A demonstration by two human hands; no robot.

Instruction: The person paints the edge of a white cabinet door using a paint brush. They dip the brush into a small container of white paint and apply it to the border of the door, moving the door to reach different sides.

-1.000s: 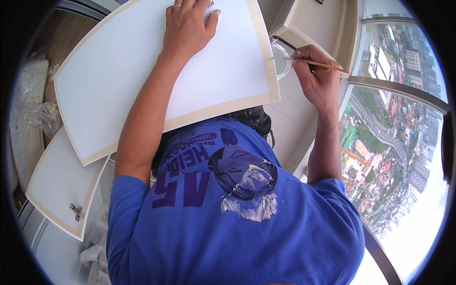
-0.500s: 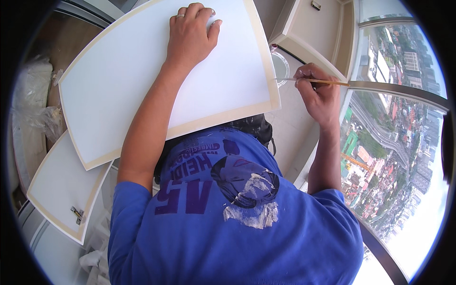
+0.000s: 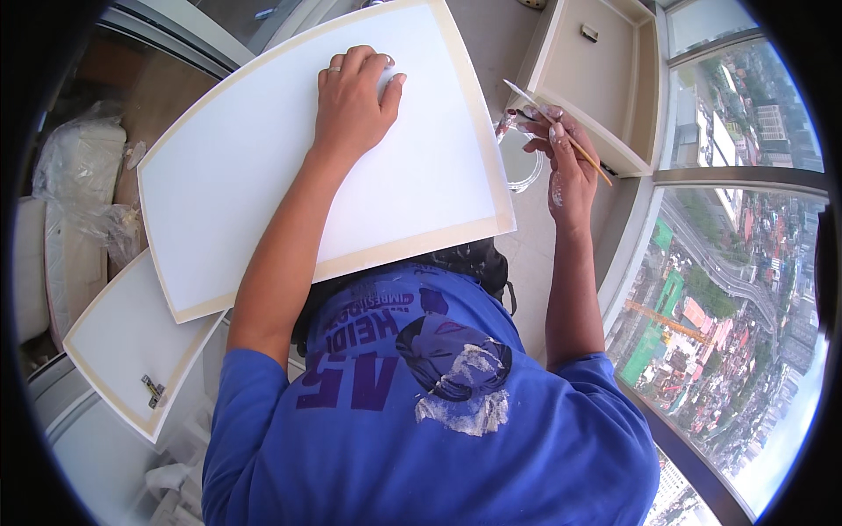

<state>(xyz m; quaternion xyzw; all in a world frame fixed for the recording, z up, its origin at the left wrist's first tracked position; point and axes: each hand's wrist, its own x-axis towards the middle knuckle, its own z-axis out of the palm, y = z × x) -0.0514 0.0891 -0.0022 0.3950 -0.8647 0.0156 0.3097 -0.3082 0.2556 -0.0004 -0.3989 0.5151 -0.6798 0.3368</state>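
Observation:
A large white curved panel (image 3: 412, 167) with beige edging lies tilted across my lap. My left hand (image 3: 355, 101) rests on its face, fingers bent and thumb apart, pressing it from above. To the right of the panel, my right hand (image 3: 568, 158) pinches a thin paintbrush (image 3: 583, 153) with a wooden handle. The brush's white tip points up and left, apart from the panel. White paint smears mark my right fingers and palm. Below that hand, a round clear container (image 3: 529, 180) is partly hidden by the panel and hand.
A second curved panel (image 3: 114, 342) with a metal hinge (image 3: 153, 391) lies at lower left. An open cream drawer-like box (image 3: 605, 79) stands at upper right beside tall windows (image 3: 728, 263). Plastic-wrapped items (image 3: 83, 175) are stacked at far left.
My right hand has pulled the brush away from the panel's right edge, turning its tip upward. My left hand stays on the panel, and the whole view has shifted slightly.

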